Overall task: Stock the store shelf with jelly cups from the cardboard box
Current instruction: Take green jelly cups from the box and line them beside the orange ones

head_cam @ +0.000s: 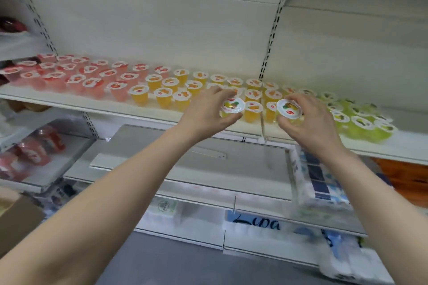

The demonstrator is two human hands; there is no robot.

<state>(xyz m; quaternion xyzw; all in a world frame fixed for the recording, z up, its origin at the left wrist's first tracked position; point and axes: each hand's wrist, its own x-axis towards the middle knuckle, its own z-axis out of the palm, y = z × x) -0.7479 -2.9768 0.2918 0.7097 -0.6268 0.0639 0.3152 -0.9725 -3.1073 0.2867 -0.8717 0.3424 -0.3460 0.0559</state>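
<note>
Yellow jelly, one cup to each hand, at the front edge of the shelf

The left hand grasps a yellow cup from the side. Its thumb is underneath and its fingers curl over the far rim. The white foil lid with its fruit picture faces up and towards the camera. The right hand grips a second yellow cup in the same way, with the lid tilted towards the left hand. Both cups sit over the front edge of the shelf near its middle, just in front of the orange cups. I cannot tell whether either base touches the shelf.

Red cups fill the left end of the shelf, from the back edge almost to the front. The orange cups stand in rows across the middle, all upright with lids on. Green cups crowd together towards the right end and are blurred. A strip of bare white shelf runs along the front edge to the left of the left hand.

On a lower shelf at the left lie red packets. Under the right forearm a white and blue tissue pack stands on another lower shelf. A corner of the cardboard box shows at the bottom left of the view, and its contents cannot be seen
</note>
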